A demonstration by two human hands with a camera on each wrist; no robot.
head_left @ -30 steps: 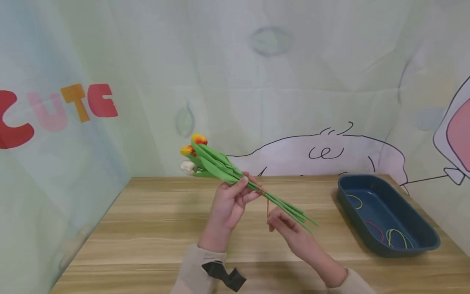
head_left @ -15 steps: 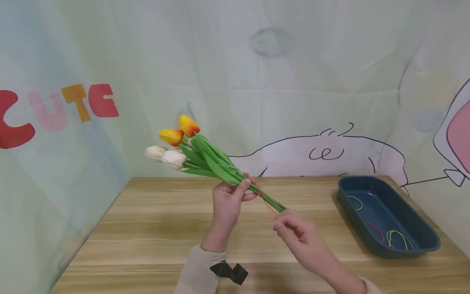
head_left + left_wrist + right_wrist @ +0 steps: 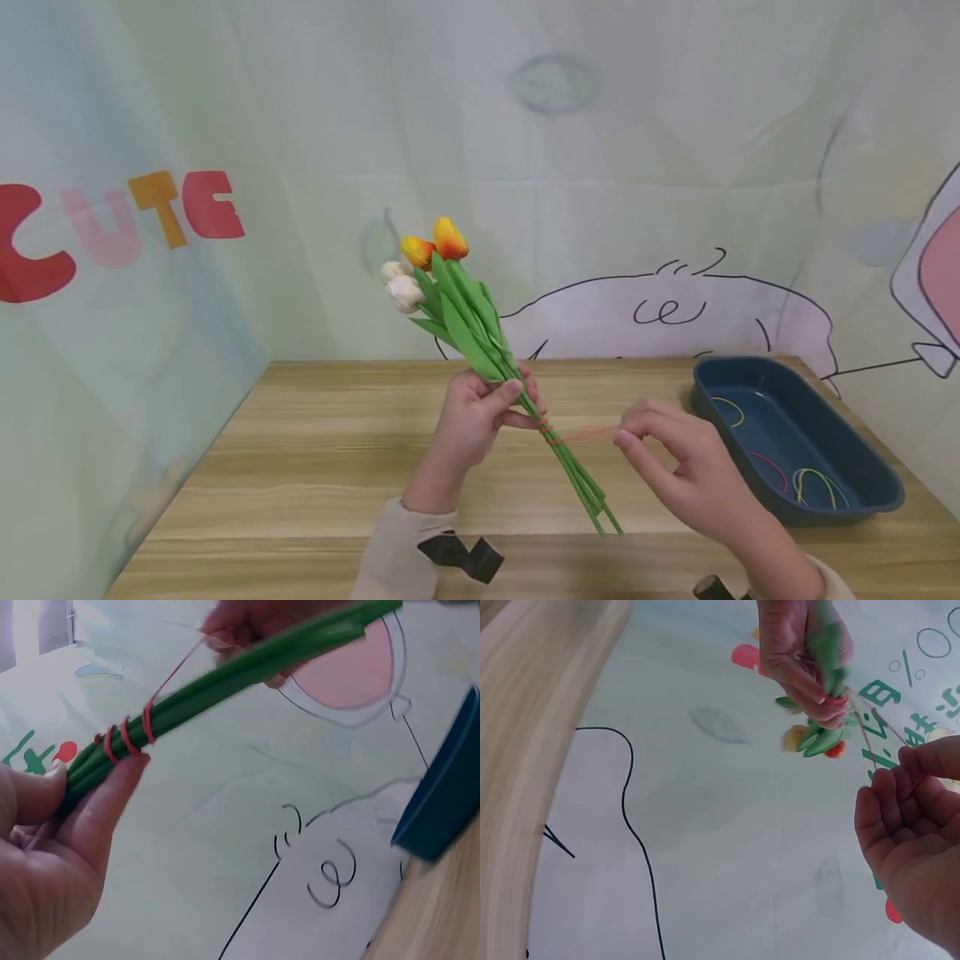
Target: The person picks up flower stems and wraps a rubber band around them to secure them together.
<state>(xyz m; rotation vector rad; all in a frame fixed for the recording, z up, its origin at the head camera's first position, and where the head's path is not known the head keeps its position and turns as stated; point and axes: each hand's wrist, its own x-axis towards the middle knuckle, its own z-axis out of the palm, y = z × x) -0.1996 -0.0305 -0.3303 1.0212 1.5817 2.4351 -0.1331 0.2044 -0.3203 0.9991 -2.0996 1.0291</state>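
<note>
In the head view my left hand (image 3: 480, 412) grips a bunch of artificial tulips by the green stems (image 3: 573, 475), thumb across the front. Two yellow-orange tulips (image 3: 450, 240) and white ones (image 3: 405, 293) point up and left. A red rubber band (image 3: 127, 735) circles the stems in several turns, just past my left fingertips in the left wrist view. To the right, my right hand (image 3: 686, 467) pinches the band's free loop and holds it stretched away from the stems. The right wrist view shows the loop's two strands running to my right fingers (image 3: 911, 776).
A dark blue tray (image 3: 798, 442) stands at the right of the wooden table (image 3: 315, 467). Inside it lie a yellow rubber band (image 3: 727, 411), a red one (image 3: 771, 469) and several more. A printed curtain (image 3: 337, 125) hangs behind and at the left.
My right hand has moved right and slightly up, drawing the band's loop out long. The bunch has turned steeper, its blossoms going up and its stem ends down.
</note>
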